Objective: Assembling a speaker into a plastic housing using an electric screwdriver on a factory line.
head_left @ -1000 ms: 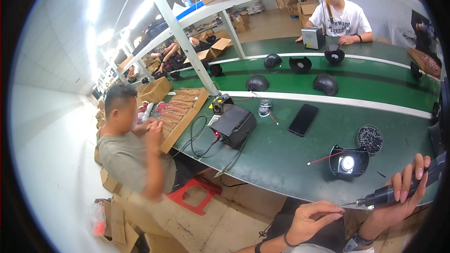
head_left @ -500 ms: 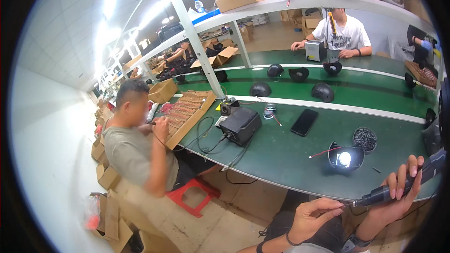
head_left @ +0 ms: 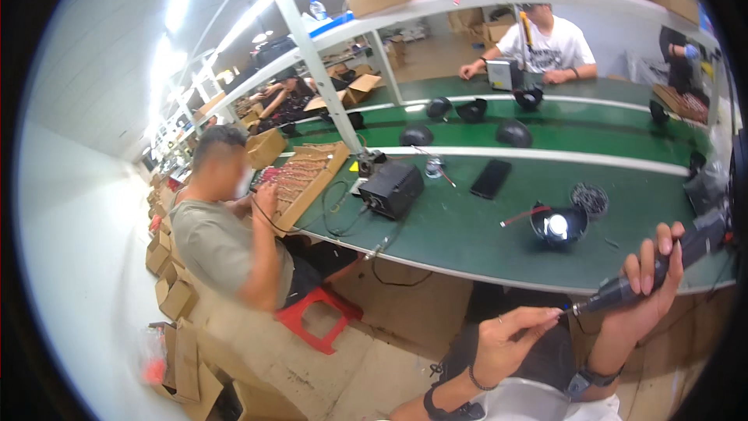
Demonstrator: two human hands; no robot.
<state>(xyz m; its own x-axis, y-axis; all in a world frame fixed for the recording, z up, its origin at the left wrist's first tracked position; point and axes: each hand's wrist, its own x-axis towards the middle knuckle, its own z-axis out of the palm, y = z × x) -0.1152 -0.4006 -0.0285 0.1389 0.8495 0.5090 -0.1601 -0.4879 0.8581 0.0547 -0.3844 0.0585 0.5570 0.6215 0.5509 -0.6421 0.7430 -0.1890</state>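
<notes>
At the near edge of the worktop [head_left: 452, 242], we grip the black powered screwdriver [head_left: 612, 293] in the right hand [head_left: 650, 277], with the fingers wrapped around its body and its tip directed left. We hold the left hand [head_left: 506, 343] narrow, thumb and fingertips pinched together at the screwdriver's tip; the spot is too small for us to tell whether a screw sits there.

Beyond the hands, we see the black curved housing [head_left: 575, 235] on the worktop, with a bright round part [head_left: 557, 226] inside and a red lead [head_left: 523, 216] extending left. Near the housing's far right side, we find the round dish [head_left: 590, 199] of small dark pieces. Farther left, we locate a dark phone [head_left: 491, 178], a small wired component [head_left: 435, 167] and a black box [head_left: 392, 189].
</notes>
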